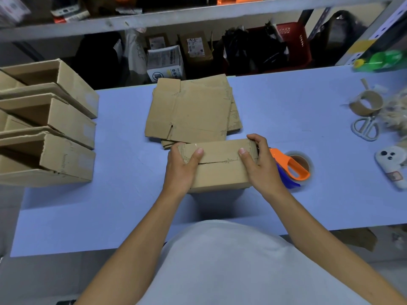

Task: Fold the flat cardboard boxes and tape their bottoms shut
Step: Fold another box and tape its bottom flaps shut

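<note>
A folded cardboard box (220,170) stands on the blue table (110,205) in front of me, its closed flaps facing up with a seam across the middle. My left hand (181,170) grips its left end, thumb pressed on the top flap. My right hand (261,166) grips its right end, thumb on the flap and fingers curled over the far corner. Behind the box lies a stack of flat cardboard boxes (191,108). An orange tape dispenser (293,168) with a roll of clear tape sits just right of my right hand.
Several folded boxes (50,126) lie on their sides in a row at the table's left edge. At the right are an empty tape core (366,102), scissors (365,128), a white plush object (394,166) and fluffy filler. Shelves with parcels stand behind the table.
</note>
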